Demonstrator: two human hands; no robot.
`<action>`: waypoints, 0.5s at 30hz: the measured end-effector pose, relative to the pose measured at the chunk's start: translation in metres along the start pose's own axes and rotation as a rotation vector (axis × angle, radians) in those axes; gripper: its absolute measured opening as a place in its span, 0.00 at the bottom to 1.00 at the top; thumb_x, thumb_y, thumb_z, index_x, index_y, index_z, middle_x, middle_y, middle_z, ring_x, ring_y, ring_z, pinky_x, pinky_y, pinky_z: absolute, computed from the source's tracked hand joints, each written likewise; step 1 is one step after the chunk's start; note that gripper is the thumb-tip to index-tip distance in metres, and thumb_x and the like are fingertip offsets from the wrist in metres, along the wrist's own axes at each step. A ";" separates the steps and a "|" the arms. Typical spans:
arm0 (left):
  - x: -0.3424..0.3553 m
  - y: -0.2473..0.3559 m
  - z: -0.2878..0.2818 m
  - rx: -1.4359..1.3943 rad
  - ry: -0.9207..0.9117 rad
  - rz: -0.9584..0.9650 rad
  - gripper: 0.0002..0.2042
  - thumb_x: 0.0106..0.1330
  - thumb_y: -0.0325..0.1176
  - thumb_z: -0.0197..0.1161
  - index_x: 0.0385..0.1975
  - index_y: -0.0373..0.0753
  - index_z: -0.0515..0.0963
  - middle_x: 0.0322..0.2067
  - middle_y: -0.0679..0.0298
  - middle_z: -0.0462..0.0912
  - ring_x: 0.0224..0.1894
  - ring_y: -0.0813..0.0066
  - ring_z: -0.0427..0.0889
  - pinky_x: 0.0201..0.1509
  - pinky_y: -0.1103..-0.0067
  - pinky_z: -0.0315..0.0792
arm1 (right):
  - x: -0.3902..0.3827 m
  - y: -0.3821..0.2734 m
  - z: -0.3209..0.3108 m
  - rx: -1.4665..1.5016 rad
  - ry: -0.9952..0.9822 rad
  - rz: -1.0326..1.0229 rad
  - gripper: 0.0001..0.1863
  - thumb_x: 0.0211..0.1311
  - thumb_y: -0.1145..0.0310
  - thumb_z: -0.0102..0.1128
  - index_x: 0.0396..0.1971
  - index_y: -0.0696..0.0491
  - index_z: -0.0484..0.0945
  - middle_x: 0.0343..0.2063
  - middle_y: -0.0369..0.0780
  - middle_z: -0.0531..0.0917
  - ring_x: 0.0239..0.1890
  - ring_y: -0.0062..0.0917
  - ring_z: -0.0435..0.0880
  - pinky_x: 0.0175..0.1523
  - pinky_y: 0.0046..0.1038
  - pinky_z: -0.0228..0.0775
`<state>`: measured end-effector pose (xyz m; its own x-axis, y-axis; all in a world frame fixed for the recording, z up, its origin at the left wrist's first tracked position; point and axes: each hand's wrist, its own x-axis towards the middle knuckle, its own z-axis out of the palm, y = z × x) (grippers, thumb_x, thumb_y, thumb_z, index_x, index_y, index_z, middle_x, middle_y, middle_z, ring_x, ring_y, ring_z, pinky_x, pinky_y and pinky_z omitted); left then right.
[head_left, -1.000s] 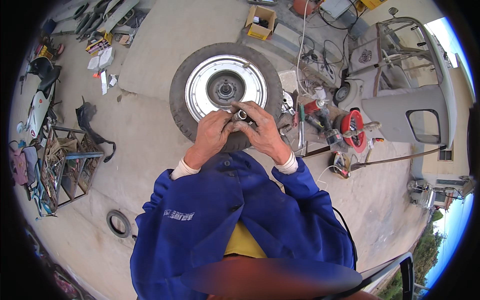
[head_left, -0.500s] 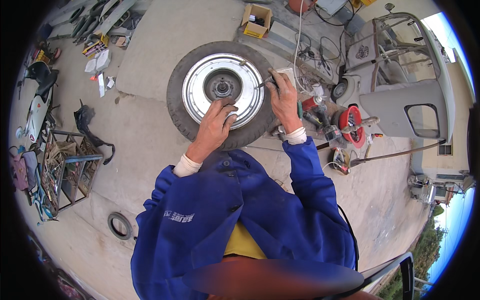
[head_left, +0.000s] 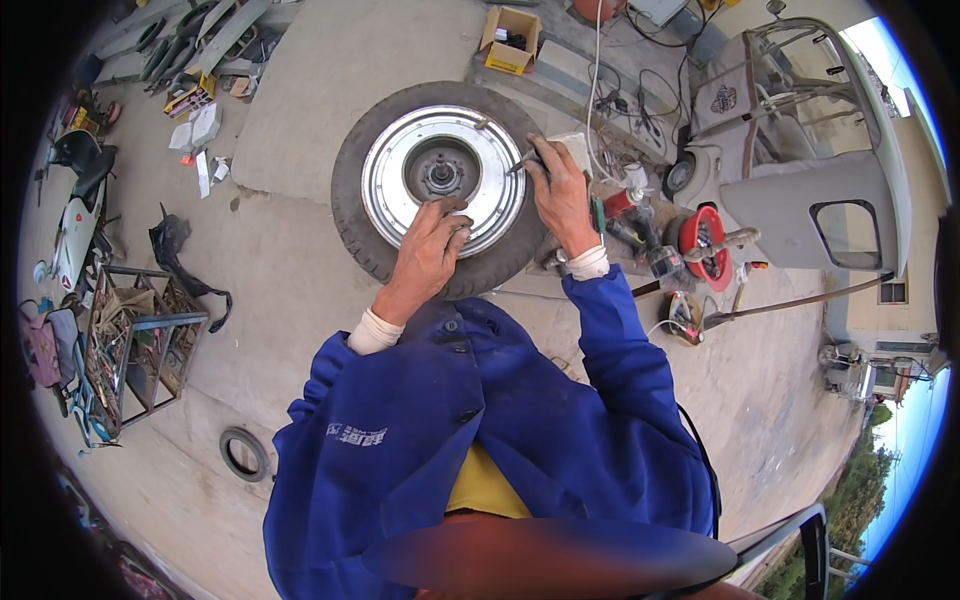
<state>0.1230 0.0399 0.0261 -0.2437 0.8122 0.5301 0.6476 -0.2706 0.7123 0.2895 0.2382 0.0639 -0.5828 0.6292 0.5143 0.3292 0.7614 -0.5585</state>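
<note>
A wheel with a black tyre point(head_left: 358, 232) and a silver rim point(head_left: 487, 205) lies flat in front of me, a dark hub point(head_left: 440, 172) at its centre. Over the rim's near part is my left hand point(head_left: 430, 245), closed with fingertips bent together; what they pinch, if anything, is too small to make out. My right hand point(head_left: 563, 200) is above the tyre's right side. Its thumb and fingers grip a small dark pointed tool point(head_left: 517, 166), the tip reaching the rim's right edge. A brass-coloured valve stem point(head_left: 482, 124) shows at the rim's far edge.
Right of the wheel are a red bowl point(head_left: 712, 275) of small parts, bottles and a power tool point(head_left: 664, 262). A grey three-wheeled vehicle point(head_left: 800, 215) stands beyond. Far off sits a yellow carton point(head_left: 510, 60). At left are a metal rack point(head_left: 150, 325) and a small tyre point(head_left: 243, 453).
My right hand has shifted slightly left and down, keeping its small tool at the rim's edge. The left hand stays nearly in place. The whole view has moved a little.
</note>
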 end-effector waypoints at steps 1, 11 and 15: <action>0.000 0.001 0.000 -0.001 0.001 0.001 0.06 0.71 0.21 0.68 0.45 0.32 0.83 0.56 0.51 0.82 0.58 0.50 0.82 0.61 0.62 0.76 | 0.000 0.000 0.000 -0.001 -0.003 -0.003 0.22 0.72 0.76 0.67 0.64 0.56 0.82 0.50 0.49 0.86 0.50 0.46 0.87 0.55 0.39 0.79; -0.001 -0.002 0.003 0.015 0.014 -0.004 0.05 0.71 0.22 0.68 0.44 0.31 0.84 0.55 0.51 0.83 0.57 0.51 0.82 0.61 0.63 0.76 | -0.001 -0.001 0.001 -0.055 -0.042 -0.044 0.22 0.72 0.74 0.68 0.64 0.53 0.82 0.49 0.49 0.84 0.52 0.48 0.86 0.55 0.41 0.80; -0.001 0.001 0.002 0.004 0.013 -0.019 0.05 0.72 0.24 0.68 0.43 0.31 0.83 0.55 0.50 0.82 0.57 0.49 0.82 0.62 0.61 0.76 | -0.003 -0.002 0.003 -0.087 -0.083 -0.030 0.22 0.71 0.74 0.69 0.64 0.51 0.83 0.47 0.48 0.83 0.50 0.47 0.86 0.53 0.42 0.81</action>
<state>0.1251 0.0403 0.0254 -0.2656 0.8101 0.5227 0.6460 -0.2529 0.7202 0.2880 0.2342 0.0621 -0.6520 0.5933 0.4722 0.3716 0.7928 -0.4832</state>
